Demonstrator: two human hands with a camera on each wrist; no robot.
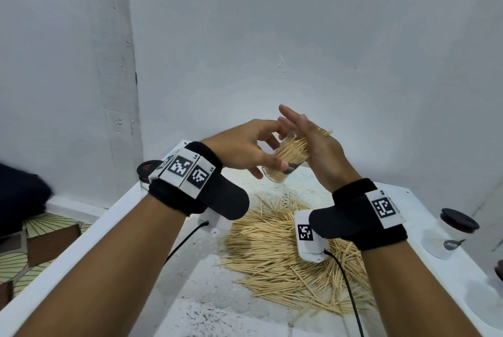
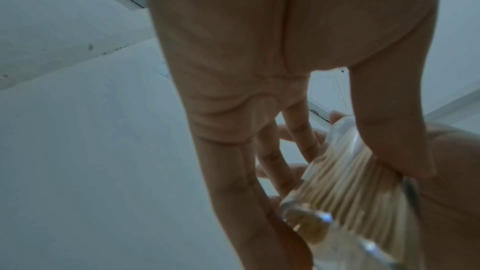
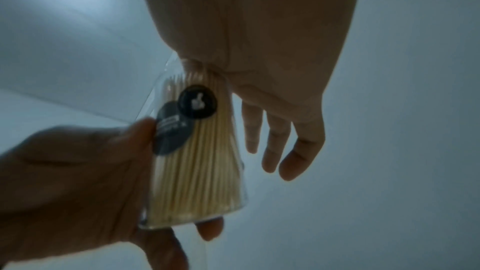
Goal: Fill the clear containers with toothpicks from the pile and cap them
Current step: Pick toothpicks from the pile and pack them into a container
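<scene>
A clear container (image 1: 288, 158) packed with toothpicks is held tilted above the table, mouth up and to the right. My left hand (image 1: 269, 154) grips its body, thumb on the near side next to a black sticker (image 3: 197, 102). My right hand (image 1: 304, 138) lies flat over the mouth, fingers straight, its palm (image 3: 259, 59) on the toothpick ends; a few tips (image 1: 325, 134) poke out past it. In the left wrist view the container (image 2: 345, 182) sits under my thumb (image 2: 389, 130). The loose toothpick pile (image 1: 277, 252) covers the table below both wrists.
A second clear container with a black cap (image 1: 458, 221) stands at the table's right side. A dark round lid-like thing (image 1: 147, 169) shows behind my left wrist. The white table edge (image 1: 81, 241) runs along the left, with patterned floor beyond. Walls stand close behind.
</scene>
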